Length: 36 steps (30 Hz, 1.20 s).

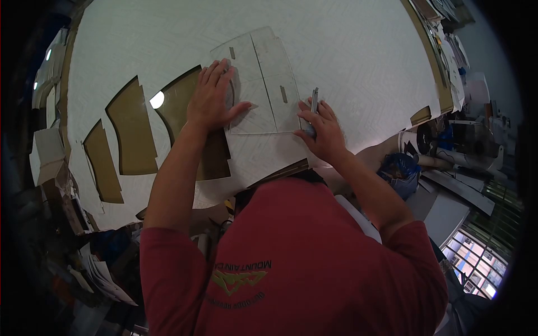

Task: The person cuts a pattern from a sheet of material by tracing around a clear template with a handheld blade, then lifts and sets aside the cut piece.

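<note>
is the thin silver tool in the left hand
No, the thin silver tool is in the right hand, while the left hand lies spread over the edge of the clear sheet.

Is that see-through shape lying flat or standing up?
Lying flat: the clear template rests with its broad side on the white sheet, and the left hand lies over one edge.

One left hand (214, 95) and one right hand (325, 130) are handling one clear template (259, 84) and one slim tool (314, 101). Three large brown shapes (133, 131) are showing at left.
</note>
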Each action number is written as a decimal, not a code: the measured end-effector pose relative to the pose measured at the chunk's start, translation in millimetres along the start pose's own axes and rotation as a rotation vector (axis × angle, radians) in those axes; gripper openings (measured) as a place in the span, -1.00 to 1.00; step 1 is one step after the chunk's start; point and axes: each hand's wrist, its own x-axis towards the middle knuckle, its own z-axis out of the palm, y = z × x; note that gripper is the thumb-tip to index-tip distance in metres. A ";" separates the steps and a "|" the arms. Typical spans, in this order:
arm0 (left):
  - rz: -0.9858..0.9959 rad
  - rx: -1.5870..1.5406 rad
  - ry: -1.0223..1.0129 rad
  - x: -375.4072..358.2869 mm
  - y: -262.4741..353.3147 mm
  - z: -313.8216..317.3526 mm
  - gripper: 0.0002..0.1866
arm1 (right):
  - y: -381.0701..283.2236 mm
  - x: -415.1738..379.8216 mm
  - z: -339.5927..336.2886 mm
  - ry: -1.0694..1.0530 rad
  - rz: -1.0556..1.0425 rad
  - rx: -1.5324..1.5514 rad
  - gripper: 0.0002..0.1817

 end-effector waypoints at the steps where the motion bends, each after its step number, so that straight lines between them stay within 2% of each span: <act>1: 0.000 -0.001 0.001 0.0 0.0 0.1 -0.03 | 0.2 -0.1 0.1 0.000 0.001 0.000 -0.49; 36: 0.010 -0.001 0.014 -0.6 -1.7 3.0 -0.03 | -1.0 0.3 0.0 0.009 0.008 0.016 -0.49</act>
